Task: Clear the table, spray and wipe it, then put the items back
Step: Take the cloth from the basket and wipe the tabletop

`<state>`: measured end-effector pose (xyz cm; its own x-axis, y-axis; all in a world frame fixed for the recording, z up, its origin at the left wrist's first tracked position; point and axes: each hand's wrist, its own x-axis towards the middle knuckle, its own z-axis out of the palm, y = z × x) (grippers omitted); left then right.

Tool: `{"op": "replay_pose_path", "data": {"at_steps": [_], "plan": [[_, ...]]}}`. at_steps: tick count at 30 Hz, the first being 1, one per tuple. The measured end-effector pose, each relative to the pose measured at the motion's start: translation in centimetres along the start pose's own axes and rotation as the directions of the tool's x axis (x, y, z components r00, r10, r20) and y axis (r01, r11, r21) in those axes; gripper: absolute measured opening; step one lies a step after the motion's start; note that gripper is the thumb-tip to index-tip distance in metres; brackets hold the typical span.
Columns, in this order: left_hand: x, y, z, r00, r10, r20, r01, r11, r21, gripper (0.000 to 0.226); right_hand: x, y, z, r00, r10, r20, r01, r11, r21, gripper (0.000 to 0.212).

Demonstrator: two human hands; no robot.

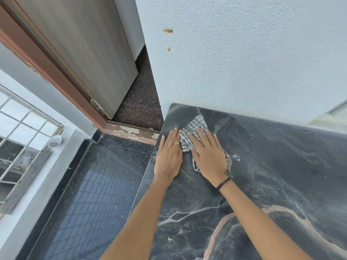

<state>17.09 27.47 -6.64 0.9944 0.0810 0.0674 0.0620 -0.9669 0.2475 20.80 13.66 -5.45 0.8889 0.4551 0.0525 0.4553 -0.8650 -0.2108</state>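
Observation:
A dark marble table (272,166) with pale veins fills the lower right and butts against a white wall. A grey and white striped cloth (193,128) lies flat near the table's far left corner. My right hand (207,152) presses flat on the cloth, fingers spread, covering its near part. My left hand (169,155) rests palm down on the bare table just left of the cloth, close to the table's left edge, with its fingertips beside the cloth's edge. No other items show on the table.
The white textured wall (244,62) runs along the table's far side. A grey door (78,53) in a brown frame stands at the upper left. Glossy dark floor (93,203) lies left of the table, and a barred window (20,132) sits at the far left.

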Motion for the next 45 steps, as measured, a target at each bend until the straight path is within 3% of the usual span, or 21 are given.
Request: {"op": "replay_pose_path", "data": {"at_steps": [4, 10, 14, 17, 20, 25, 29, 33, 37, 40, 43, 45], "plan": [[0.0, 0.1, 0.1, 1.0, -0.025, 0.006, 0.025, 1.0, -0.009, 0.062, 4.5, 3.6, -1.1, 0.996, -0.062, 0.056, 0.061, 0.998, 0.015, 0.043], [0.1, 0.2, 0.1, 1.0, -0.031, 0.006, 0.031, 0.999, -0.011, 0.06, 1.5, 14.1, -3.2, 0.988, 0.152, 0.005, -0.152, 0.988, 0.003, 0.045], [0.0, 0.3, 0.0, 1.0, -0.029, 0.007, 0.029, 0.999, -0.014, 0.062, -2.8, 16.2, -3.6, 0.836, 0.524, -0.16, -0.507, 0.851, 0.136, 0.045], [0.1, 0.3, 0.0, 1.0, -0.031, 0.002, 0.031, 0.999, -0.019, 0.063, -2.4, 13.7, -3.1, 0.759, 0.633, -0.153, -0.616, 0.774, 0.144, 0.048], [0.0, 0.3, 0.1, 0.999, -0.039, 0.005, 0.039, 0.998, -0.057, 0.064, -0.3, 8.9, -1.9, 0.831, 0.547, -0.096, -0.54, 0.836, 0.093, 0.049], [-0.2, 0.3, -0.3, 0.999, -0.034, -0.008, 0.03, 0.954, -0.298, 0.059, 0.9, -1.3, 0.7, 0.954, 0.27, -0.131, -0.259, 0.961, 0.094, 0.044], [-0.5, 0.2, -0.2, 1.0, 0.011, -0.005, -0.012, 0.97, -0.242, 0.059, -3.5, -0.8, 0.5, 0.994, 0.077, -0.084, -0.071, 0.995, 0.071, 0.041], [-0.2, 0.3, 0.0, 0.999, -0.047, 0.001, 0.046, 0.966, -0.255, 0.067, -8.6, 8.8, -1.1, 0.961, 0.259, -0.099, -0.26, 0.966, 0.002, 0.049], [-0.2, 0.1, 0.1, 0.998, -0.055, 0.009, 0.055, 0.962, -0.269, 0.069, -11.0, 17.4, -3.6, 0.827, 0.548, -0.128, -0.539, 0.836, 0.1, 0.054], [-0.2, 0.2, -0.1, 0.998, -0.064, -0.003, 0.06, 0.955, -0.291, 0.069, -9.2, 17.0, -3.8, 0.738, 0.649, -0.185, -0.634, 0.761, 0.137, 0.049], [-0.1, 0.5, -1.0, 0.992, -0.121, 0.034, 0.123, 0.887, -0.445, 0.067, -5.5, 11.3, -2.8, 0.808, 0.567, -0.162, -0.549, 0.823, 0.143, 0.054], [0.6, 0.9, -2.4, 0.981, -0.172, 0.091, 0.19, 0.758, -0.623, 0.065, -3.0, 5.5, -1.6, 0.889, 0.441, -0.123, -0.421, 0.894, 0.156, 0.055]]}}
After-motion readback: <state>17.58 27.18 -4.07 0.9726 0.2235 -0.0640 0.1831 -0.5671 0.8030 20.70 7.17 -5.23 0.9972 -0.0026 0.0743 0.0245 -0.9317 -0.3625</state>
